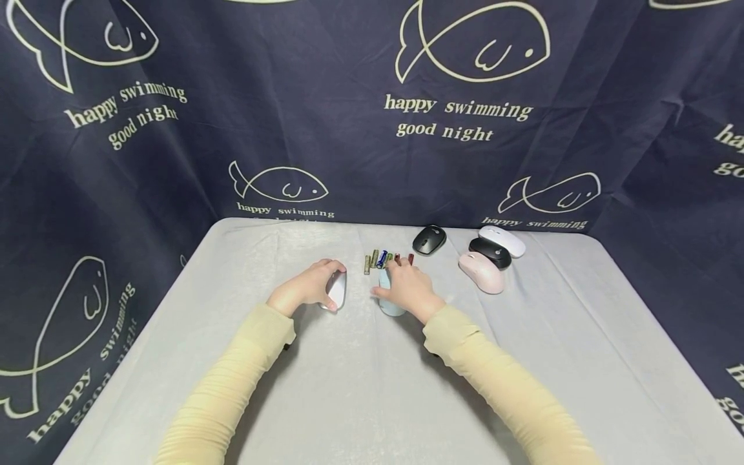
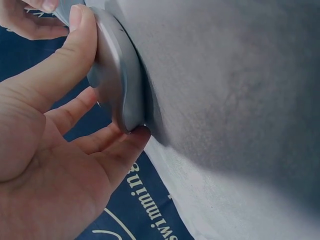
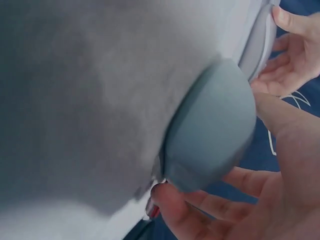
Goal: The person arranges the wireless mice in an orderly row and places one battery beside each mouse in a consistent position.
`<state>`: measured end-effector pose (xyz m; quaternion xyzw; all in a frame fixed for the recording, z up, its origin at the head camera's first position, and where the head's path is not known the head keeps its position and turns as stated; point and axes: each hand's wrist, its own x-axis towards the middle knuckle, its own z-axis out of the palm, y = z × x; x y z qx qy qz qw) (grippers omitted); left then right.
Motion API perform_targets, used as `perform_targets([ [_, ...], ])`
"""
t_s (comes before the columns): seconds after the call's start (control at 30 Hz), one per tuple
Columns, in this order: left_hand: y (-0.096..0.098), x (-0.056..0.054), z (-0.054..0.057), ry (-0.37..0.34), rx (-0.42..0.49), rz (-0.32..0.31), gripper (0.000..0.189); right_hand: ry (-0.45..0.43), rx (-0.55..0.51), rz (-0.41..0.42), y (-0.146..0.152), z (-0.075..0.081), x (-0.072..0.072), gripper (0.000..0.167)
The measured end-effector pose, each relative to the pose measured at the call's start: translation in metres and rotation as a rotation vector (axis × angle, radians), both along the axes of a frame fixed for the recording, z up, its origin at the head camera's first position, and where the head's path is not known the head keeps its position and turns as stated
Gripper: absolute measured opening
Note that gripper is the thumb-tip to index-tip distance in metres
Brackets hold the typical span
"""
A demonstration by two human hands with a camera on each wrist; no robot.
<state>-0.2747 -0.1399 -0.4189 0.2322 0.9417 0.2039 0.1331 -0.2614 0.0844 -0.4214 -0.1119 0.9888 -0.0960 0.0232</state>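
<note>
My left hand [image 1: 310, 284] grips a white computer mouse [image 1: 337, 289] by its edges, thumb at the near end and fingers at the far end. Up close in the left wrist view, the mouse [image 2: 117, 70] looks silvery grey with a curved side against the table. To its right, my right hand [image 1: 409, 287] holds a light blue computer mouse [image 1: 391, 305] between thumb and fingers. The right wrist view shows this blue mouse [image 3: 212, 125] resting low on the tabletop. Just beyond the right fingers lies a row of small coloured cylinders [image 1: 374, 259], partly hidden by the hand.
A black mouse [image 1: 429, 239] lies right of the cylinders. Farther right sit a white mouse [image 1: 503, 241], another black mouse [image 1: 491, 252] and a pink mouse [image 1: 482, 272], close together. A pale cloth covers the table [image 1: 349, 400]; dark fish-print curtains [image 1: 349, 116] stand behind it.
</note>
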Motion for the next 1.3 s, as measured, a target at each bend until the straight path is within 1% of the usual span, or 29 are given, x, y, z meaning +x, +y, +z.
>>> perform_targets([
  [0.17, 0.001, 0.002, 0.0, -0.013, 0.007, 0.012, 0.085, 0.026, -0.004, 0.028, 0.008, 0.005, 0.002, 0.07],
  [0.37, 0.0, 0.002, 0.002, -0.019, 0.009, 0.015, 0.085, 0.057, -0.022, 0.076, 0.02, 0.018, 0.004, 0.065],
  [0.53, 0.0, 0.003, 0.003, -0.024, 0.004, 0.014, 0.085, 0.116, -0.038, 0.106, 0.036, 0.025, 0.001, 0.059],
  [0.7, 0.001, 0.003, 0.003, -0.014, 0.014, 0.001, 0.084, 0.167, -0.018, 0.093, 0.054, 0.031, -0.001, 0.053],
  [0.87, 0.001, 0.004, 0.003, -0.011, 0.013, 0.003, 0.084, 0.18, -0.014, 0.059, 0.07, 0.035, -0.001, 0.049],
  [1.07, 0.0, 0.004, 0.002, -0.013, 0.011, 0.006, 0.084, 0.249, -0.007, 0.052, 0.091, 0.032, -0.004, 0.045],
  [1.3, 0.0, 0.003, 0.001, -0.015, 0.012, 0.009, 0.084, 0.254, -0.006, 0.015, 0.113, 0.026, -0.01, 0.044],
])
